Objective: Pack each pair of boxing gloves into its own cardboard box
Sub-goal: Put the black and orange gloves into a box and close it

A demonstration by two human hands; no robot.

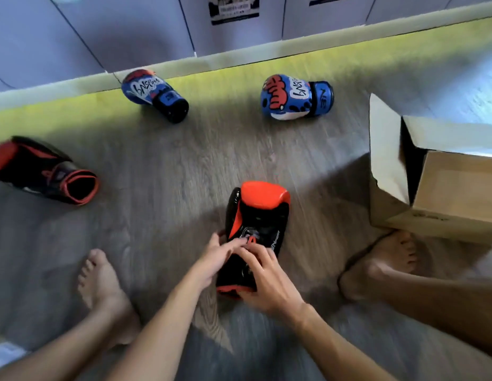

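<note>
A black and orange boxing glove (pixel 260 213) lies on the floor in front of me, padded end pointing away. My left hand (pixel 217 255) holds its wrist cuff from the left. My right hand (pixel 267 279) grips the cuff from the right, fingers curled over it. Its partner, a second black and orange glove (pixel 44 170), lies at the far left. Two blue gloves with red and white print rest farther off: one blue glove (pixel 154 94) at the back left, the other blue glove (pixel 295 97) at the back centre. A cardboard box (pixel 456 193) stands on the right with flaps raised.
My bare left foot (pixel 102 281) and right foot (pixel 382 259) rest on the grey wood-look floor (pixel 162 193); the right foot touches the box's corner. A pale skirting and white cabinet fronts (pixel 129 28) run along the back.
</note>
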